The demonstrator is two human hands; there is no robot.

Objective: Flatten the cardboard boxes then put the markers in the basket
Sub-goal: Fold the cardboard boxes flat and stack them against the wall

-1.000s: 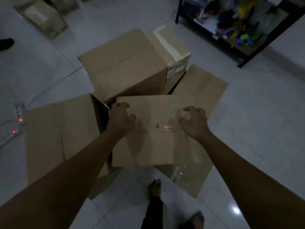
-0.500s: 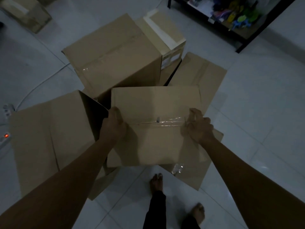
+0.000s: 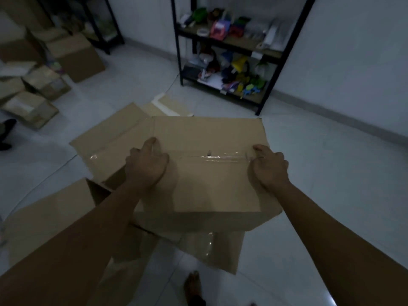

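Cardboard box (image 3: 212, 173) held up in front of the person, above the floor (image 3: 320, 195), both hands on its taped top face. Left hand (image 3: 146, 165) grips the left edge of that face, fingers curled over the side. Right hand (image 3: 268, 167) grips the right edge at the end of the clear tape seam (image 3: 217, 157), fingers curled; whether they pinch the tape itself or only the cardboard, cannot tell. Box is closed on top, so not flattened yet.

Relative to the held box: flattened cardboard sheets (image 3: 110, 138) lie on the floor just behind and left of it, another opened piece (image 3: 50, 219) to its lower left, more taped cardboard (image 3: 212, 248) directly beneath it. Intact boxes (image 3: 33, 89) sit well apart at far left. Black shelf rack (image 3: 229, 51) with mixed coloured items stands behind it against the wall. No markers or basket clearly made out; too dim and small to tell on the rack.

Step in hand, by judgement: flattening stage, working on this box. Next move likely calls for breaking the tape seam, opening the flaps, then collapsing the sides flat. Markers step not started.
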